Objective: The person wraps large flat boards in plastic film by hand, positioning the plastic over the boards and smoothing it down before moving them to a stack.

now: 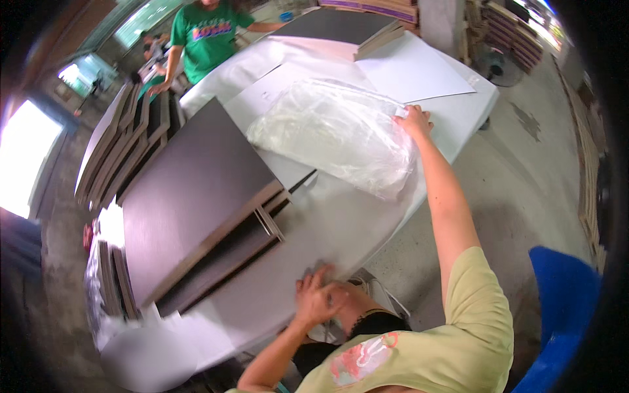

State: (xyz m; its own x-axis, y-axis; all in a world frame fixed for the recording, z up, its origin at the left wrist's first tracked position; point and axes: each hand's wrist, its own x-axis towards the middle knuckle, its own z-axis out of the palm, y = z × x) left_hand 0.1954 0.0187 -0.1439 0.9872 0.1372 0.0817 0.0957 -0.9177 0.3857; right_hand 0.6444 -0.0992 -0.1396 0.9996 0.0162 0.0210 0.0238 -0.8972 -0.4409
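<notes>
My right hand (416, 122) is stretched out to the far right corner of a crumpled clear plastic bag (327, 131), its fingers bent onto the plastic. The bag lies across the middle of the white-covered table (327, 229). My left hand (318, 296) is at the table's near edge beside my knee, holding nothing, its fingers apart and somewhat blurred. Left of the bag lies a large dark panel (196, 190) with pale brown edges. More dark boards (223, 265) stick out under it, close to my left hand.
Dark folded boards (131, 137) stand stacked at the far left. A person in a green shirt (206, 42) stands across the table, one hand on that stack. A dark-topped stack (341, 29) and white sheets (419, 69) lie at the far end. A blue chair (563, 301) is at right.
</notes>
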